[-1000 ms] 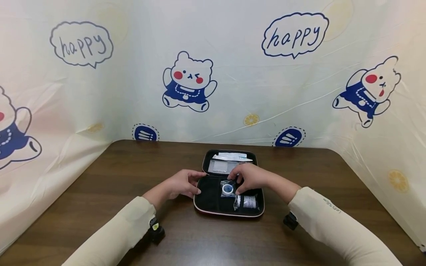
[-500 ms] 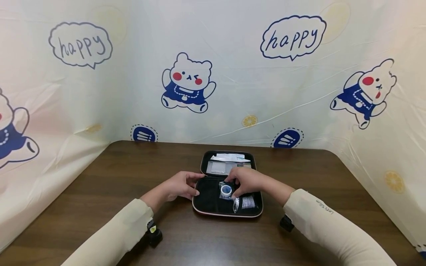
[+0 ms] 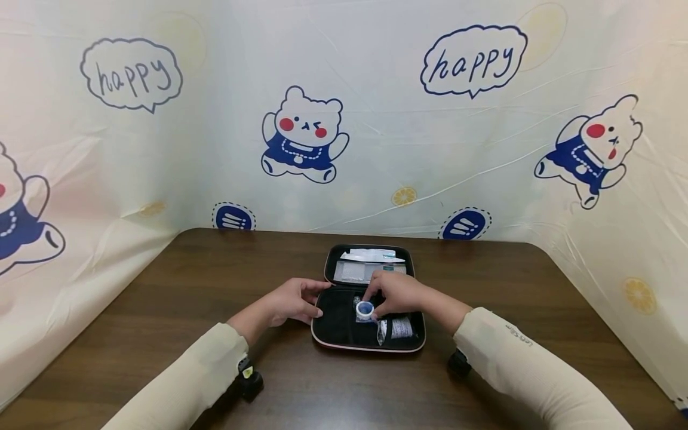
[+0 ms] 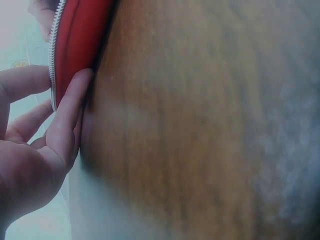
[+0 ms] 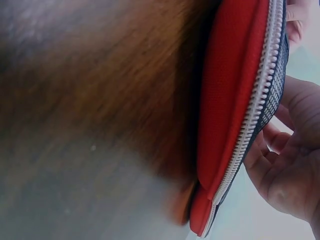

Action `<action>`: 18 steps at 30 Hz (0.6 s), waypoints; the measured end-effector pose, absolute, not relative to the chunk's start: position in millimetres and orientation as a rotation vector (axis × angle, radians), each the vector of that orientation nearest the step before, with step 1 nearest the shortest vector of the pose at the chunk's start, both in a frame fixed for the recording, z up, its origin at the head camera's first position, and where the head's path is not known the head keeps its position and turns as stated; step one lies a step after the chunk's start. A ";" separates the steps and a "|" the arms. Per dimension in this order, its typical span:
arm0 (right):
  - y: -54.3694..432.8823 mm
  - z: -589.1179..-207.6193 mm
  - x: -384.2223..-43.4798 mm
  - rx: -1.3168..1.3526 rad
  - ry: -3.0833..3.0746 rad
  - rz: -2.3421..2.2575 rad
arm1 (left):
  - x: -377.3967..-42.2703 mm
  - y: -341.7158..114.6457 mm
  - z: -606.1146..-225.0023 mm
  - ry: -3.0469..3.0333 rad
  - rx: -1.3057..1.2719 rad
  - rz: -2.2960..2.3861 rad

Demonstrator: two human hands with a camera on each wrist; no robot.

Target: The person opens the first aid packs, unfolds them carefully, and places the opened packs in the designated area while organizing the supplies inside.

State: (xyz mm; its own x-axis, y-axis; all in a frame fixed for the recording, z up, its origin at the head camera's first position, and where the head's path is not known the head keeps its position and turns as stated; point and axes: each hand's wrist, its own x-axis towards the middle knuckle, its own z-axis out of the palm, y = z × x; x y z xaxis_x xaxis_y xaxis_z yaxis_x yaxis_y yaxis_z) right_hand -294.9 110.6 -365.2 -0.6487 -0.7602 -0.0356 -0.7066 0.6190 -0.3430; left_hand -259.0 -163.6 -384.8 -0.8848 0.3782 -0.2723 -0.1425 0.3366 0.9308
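A red zip case [image 3: 333,331] with a black lining lies unfolded on the table in the head view. My left hand [image 3: 292,300] grips its left edge near the hinge, thumb on the rim; the left wrist view shows fingers against the red shell [image 4: 82,45]. Inside the near half, my right hand [image 3: 398,292] pinches a small clear packet containing a white tape roll [image 3: 365,310] with a blue centre. To its lower right, a wrapped bandage roll [image 3: 400,328] lies under a strap. In the right wrist view the case wall hides the right fingertips.
The case's far half holds white paper packets [image 3: 371,255] and a clear flat packet [image 3: 352,272]. Around it is the brown wooden table [image 3: 258,257], with a printed curtain [image 3: 376,149] behind its far edge.
My right hand has shifted slightly left, and the tape packet has tilted and turned under its fingers. The left hand keeps its hold on the case edge.
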 end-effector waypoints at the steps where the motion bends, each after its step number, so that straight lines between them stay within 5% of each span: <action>1: 110.9 -365.0 -294.9 -1.220 2.664 -0.457 | -259.0 -163.4 -384.8 2.161 0.205 1.574; 18: 98.1 -357.5 -294.1 -1.253 2.693 -0.295 | -258.1 -162.5 -385.9 2.154 0.203 1.592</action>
